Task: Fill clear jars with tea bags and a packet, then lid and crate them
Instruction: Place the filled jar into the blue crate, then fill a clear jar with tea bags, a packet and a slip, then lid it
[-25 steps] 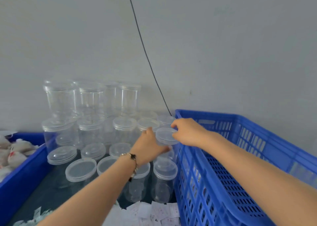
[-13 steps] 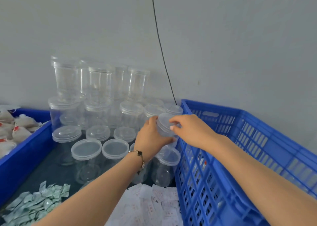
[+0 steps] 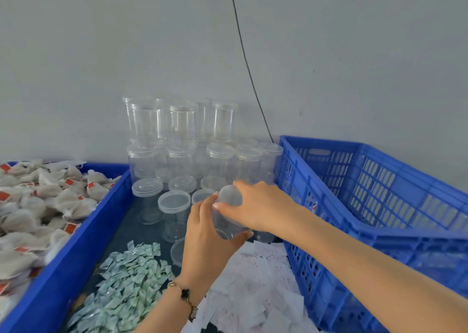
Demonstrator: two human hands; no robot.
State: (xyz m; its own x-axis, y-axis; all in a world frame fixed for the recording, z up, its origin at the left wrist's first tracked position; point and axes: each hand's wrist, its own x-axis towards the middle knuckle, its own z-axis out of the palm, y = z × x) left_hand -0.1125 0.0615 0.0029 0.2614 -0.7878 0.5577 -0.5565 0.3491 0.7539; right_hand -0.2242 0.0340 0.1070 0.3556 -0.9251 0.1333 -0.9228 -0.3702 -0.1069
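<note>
Surface: dark tabletop (image 3: pixel 131 221) is lying under everything you are working over, mostly covered, with a plain grey wall (image 3: pixel 101 54) standing behind it.
Nearest papers: white slips (image 3: pixel 253 294) are spreading just below your wrists; their print is too faint to read and the lower edge is cutting them off.
Packets: pale green packets (image 3: pixel 126 282) are heaped beside the slips on your left, blurring toward the bottom.
Left hand: your left hand (image 3: pixel 210 236) is curling round the lower body of the clear jar (image 3: pixel 225 221), thumb under its base; a bracelet (image 3: pixel 186 296) is sitting on that wrist.
Right hand: your right hand (image 3: pixel 260 206) is gripping the jar's lid (image 3: pixel 229 195) from the top; whether the lid is seated you cannot tell.
Jar: it is being held tilted above the table, between the packets and the blue crate (image 3: pixel 379 231), and looks empty, though your fingers are hiding much of it.
Left bin: a blue tray (image 3: pixel 76 244) is holding tea bags (image 3: pixel 38 206) with red tags, running off the left edge.
Crate: its right side is running out of view.
Far stock: lidded empty jars (image 3: pixel 182 155) are standing stacked against the wall, their outlines merging.
Cable: a thin black cable (image 3: pixel 243 54) is dropping down the wall behind the crate.
</note>
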